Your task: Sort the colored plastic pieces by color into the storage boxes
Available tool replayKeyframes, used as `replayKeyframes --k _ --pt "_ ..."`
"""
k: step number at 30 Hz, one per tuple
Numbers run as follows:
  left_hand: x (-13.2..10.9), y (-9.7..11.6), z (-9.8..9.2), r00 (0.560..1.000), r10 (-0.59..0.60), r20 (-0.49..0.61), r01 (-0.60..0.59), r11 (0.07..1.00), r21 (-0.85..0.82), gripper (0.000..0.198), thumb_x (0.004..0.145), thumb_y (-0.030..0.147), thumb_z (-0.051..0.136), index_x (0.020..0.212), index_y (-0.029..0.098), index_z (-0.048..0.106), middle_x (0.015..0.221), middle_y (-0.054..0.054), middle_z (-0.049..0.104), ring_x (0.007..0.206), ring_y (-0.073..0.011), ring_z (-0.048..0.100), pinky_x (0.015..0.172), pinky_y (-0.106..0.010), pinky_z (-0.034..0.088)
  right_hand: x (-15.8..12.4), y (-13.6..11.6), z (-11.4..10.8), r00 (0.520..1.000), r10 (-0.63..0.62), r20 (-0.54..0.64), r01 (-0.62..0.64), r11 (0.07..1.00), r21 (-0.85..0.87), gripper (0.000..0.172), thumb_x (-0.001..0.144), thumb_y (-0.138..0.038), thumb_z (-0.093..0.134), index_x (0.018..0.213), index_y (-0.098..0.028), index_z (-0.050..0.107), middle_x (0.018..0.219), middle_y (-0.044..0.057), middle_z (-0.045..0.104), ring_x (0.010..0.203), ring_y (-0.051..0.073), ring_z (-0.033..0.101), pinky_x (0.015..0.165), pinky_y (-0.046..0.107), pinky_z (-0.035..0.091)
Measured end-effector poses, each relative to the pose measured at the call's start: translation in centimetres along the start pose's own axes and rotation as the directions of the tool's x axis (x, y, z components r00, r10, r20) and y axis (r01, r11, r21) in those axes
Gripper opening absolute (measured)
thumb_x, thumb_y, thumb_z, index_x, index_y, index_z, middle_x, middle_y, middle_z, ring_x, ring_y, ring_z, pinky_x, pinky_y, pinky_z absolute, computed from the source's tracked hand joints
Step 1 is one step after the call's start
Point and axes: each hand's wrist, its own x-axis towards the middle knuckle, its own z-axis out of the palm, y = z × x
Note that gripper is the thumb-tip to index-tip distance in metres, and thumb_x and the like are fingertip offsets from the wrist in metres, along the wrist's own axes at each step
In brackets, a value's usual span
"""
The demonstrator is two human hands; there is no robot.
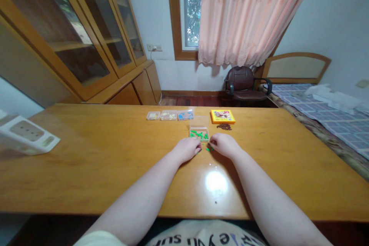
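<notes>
My left hand (188, 149) rests on the table with its fingers curled together, just below the left corner of an open clear plastic box (198, 141). A speck of green shows by its fingertips, but what they grip is too small to make out. Small green pieces (200, 135), like tiny building bricks, lie inside the box, and its clear lid stands up behind. My right hand (225, 145) is at the box's right corner, fingers bent and closed over a few loose green pieces (208, 149) on the table. Its fingertips are partly hidden.
Farther back stand clear boxes of pale yellow (153, 115), cream (168, 115) and blue pieces (185, 115). A yellow box (222, 116) lies behind a pile of brown pieces (224, 127). A white device (29, 134) stands at the left of the wooden table (115, 177).
</notes>
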Motion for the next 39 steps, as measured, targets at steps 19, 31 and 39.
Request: replayKeyframes --k 19,31,39 --pt "-0.7 -1.2 -1.1 1.0 -0.007 -0.029 0.007 1.0 0.001 0.012 0.085 0.027 0.051 0.086 0.021 0.061 0.089 -0.005 0.065 0.08 -0.0186 0.062 0.071 -0.026 0.046 0.8 -2.0 1.8 0.993 -0.106 -0.045 0.106 0.994 0.004 0.026 0.09 -0.029 0.045 0.086 -0.019 0.069 0.086 0.008 0.07 0.077 0.018 0.063 0.068 0.024 0.041" --pt "-1.3 -2.7 -1.4 0.998 -0.005 0.061 0.009 0.998 -0.062 0.014 0.077 0.029 0.063 0.089 0.023 0.062 0.089 -0.002 0.067 0.082 -0.0186 0.062 0.069 -0.025 0.045 0.4 -1.5 1.9 0.969 -0.228 -0.1 0.246 0.935 0.254 0.023 0.087 -0.032 0.052 0.101 -0.027 0.069 0.094 0.002 0.071 0.082 0.016 0.062 0.071 0.023 0.042" --pt "-1.0 -2.6 -1.4 0.995 -0.027 0.096 0.033 0.998 -0.055 0.008 0.081 0.027 0.056 0.081 0.022 0.062 0.082 -0.002 0.067 0.074 -0.0184 0.06 0.063 -0.024 0.042 0.6 -2.3 2.2 0.964 -0.267 -0.003 0.264 0.953 0.152 0.023 0.089 -0.03 0.049 0.098 -0.029 0.07 0.094 0.002 0.071 0.084 0.017 0.063 0.07 0.023 0.041"
